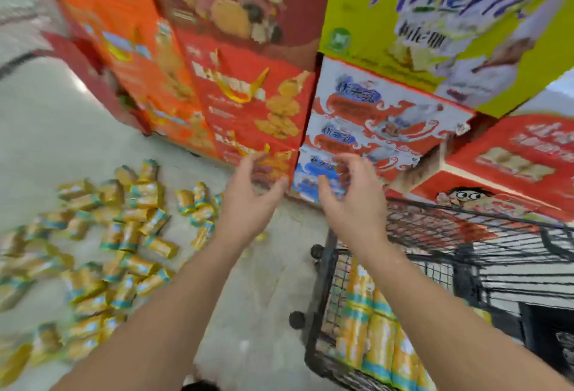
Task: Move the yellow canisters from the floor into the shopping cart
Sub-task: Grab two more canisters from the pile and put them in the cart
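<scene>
Shopping cart (323,269), lower right: several yellow canisters (375,338) lying inside (too blurred for exact count). Floor canisters (124,235): dozens, scattered at left. Left hand (248,201) and right hand (354,204) raised, apart, fingers loosely curled, holding nothing, before stacked boxes (254,105).

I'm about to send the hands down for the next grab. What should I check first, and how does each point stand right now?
1. Left hand free: ok, it holds nothing, fingers loosely curled.
2. Right hand free: ok, it holds nothing.
3. Yellow canisters to pick: ok, many lie on the floor left of the arms.
4. Shopping cart nearby: ok, it stands under the right forearm, with loaded canisters inside.
5. Room in the cart: cannot tell, the basket shows only partly.
6. Hands over a canister: not ok, both are raised in front of the stacked boxes.
</scene>
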`<action>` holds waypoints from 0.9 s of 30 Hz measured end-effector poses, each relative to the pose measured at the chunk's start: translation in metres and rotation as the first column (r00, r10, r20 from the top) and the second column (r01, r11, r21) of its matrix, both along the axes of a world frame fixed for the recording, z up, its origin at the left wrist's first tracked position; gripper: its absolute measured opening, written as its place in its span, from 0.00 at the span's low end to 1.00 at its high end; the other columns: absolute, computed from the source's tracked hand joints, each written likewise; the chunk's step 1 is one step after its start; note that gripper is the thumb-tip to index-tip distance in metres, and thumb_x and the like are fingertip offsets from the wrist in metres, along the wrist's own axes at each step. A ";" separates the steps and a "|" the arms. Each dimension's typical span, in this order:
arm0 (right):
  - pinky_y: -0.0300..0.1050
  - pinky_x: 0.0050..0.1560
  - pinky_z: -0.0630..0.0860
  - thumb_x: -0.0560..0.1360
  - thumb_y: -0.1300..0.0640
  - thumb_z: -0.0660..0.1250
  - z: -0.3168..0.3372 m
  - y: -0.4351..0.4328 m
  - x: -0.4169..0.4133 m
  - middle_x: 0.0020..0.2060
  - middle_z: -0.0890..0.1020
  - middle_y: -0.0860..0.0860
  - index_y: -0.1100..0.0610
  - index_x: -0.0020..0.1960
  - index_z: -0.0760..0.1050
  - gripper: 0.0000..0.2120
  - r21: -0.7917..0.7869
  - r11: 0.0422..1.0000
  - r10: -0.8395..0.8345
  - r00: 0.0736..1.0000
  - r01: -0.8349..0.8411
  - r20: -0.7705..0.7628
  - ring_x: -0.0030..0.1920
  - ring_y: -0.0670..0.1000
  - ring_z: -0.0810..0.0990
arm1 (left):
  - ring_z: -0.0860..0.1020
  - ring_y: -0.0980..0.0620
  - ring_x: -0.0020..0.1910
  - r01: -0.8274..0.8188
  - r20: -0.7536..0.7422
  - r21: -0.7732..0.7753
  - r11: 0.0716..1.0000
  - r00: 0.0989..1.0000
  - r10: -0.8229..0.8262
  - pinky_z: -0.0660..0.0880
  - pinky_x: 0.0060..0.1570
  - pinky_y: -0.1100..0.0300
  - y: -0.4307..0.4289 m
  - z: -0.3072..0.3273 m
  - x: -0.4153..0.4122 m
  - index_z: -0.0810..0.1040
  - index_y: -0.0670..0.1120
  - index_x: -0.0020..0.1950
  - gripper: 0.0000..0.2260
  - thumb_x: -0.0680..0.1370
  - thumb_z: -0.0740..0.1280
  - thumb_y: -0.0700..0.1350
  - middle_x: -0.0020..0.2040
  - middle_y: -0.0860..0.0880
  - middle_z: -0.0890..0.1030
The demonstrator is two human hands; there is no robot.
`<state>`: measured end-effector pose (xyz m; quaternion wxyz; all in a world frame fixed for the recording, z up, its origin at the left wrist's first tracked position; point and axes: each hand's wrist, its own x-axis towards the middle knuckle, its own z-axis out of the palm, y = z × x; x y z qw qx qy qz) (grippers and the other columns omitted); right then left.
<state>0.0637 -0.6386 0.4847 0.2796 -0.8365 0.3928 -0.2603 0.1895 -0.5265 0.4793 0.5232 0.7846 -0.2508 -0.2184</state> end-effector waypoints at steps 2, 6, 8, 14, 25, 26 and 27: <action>0.46 0.52 0.74 0.72 0.51 0.67 0.006 0.042 0.055 0.51 0.76 0.48 0.55 0.60 0.75 0.18 0.014 0.999 0.046 0.999 -0.047 0.024 0.50 0.50 0.77 | 0.79 0.55 0.46 -0.059 0.009 0.024 0.998 0.998 0.059 0.74 0.44 0.59 0.050 0.002 0.054 0.72 0.50 0.64 0.21 0.73 0.73 0.46 0.48 0.55 0.79; 0.51 0.51 0.76 0.72 0.50 0.67 -0.022 0.137 0.148 0.49 0.76 0.49 0.54 0.59 0.75 0.17 0.106 0.986 0.139 0.987 -0.130 -0.081 0.49 0.51 0.77 | 0.77 0.50 0.49 -0.186 0.000 0.138 0.973 0.982 0.187 0.76 0.50 0.52 0.169 -0.024 0.145 0.72 0.49 0.64 0.21 0.73 0.73 0.49 0.52 0.50 0.77; 0.52 0.50 0.76 0.73 0.51 0.69 -0.048 0.182 0.183 0.50 0.76 0.48 0.51 0.60 0.74 0.17 0.170 0.968 0.213 0.963 -0.184 -0.167 0.50 0.51 0.77 | 0.77 0.50 0.48 -0.220 0.005 0.221 0.950 0.974 0.225 0.74 0.48 0.56 0.226 -0.048 0.178 0.72 0.48 0.65 0.22 0.73 0.73 0.48 0.53 0.49 0.77; 0.49 0.51 0.76 0.73 0.47 0.69 -0.169 0.269 0.244 0.57 0.75 0.48 0.50 0.64 0.71 0.21 0.374 0.905 0.363 0.831 -0.205 -0.423 0.57 0.50 0.77 | 0.77 0.47 0.51 -0.235 0.002 0.472 0.850 0.964 0.266 0.74 0.52 0.54 0.345 -0.166 0.226 0.73 0.45 0.66 0.26 0.70 0.72 0.52 0.55 0.48 0.76; 0.42 0.50 0.68 0.74 0.48 0.71 -0.532 0.320 0.309 0.61 0.77 0.55 0.57 0.70 0.65 0.30 0.680 0.701 0.336 0.743 0.213 -0.579 0.59 0.56 0.77 | 0.69 0.43 0.65 -0.050 0.028 0.800 0.597 0.999 0.045 0.72 0.55 0.49 0.390 -0.507 0.259 0.68 0.48 0.70 0.28 0.72 0.71 0.52 0.66 0.47 0.70; 0.43 0.49 0.68 0.74 0.48 0.71 -0.561 0.321 0.313 0.61 0.77 0.55 0.57 0.70 0.64 0.30 0.687 0.681 0.326 0.735 0.254 -0.595 0.57 0.56 0.77 | 0.69 0.43 0.66 -0.025 0.025 0.819 0.574 1.000 0.009 0.72 0.56 0.49 0.389 -0.537 0.263 0.68 0.49 0.71 0.29 0.71 0.71 0.52 0.68 0.47 0.69; 0.43 0.47 0.69 0.74 0.49 0.70 -0.588 0.322 0.316 0.60 0.77 0.56 0.57 0.70 0.62 0.31 0.696 0.653 0.310 0.732 0.300 -0.607 0.54 0.56 0.78 | 0.68 0.43 0.67 -0.002 0.018 0.838 0.546 1.000 -0.024 0.72 0.56 0.48 0.389 -0.565 0.265 0.66 0.49 0.71 0.30 0.71 0.71 0.52 0.70 0.47 0.67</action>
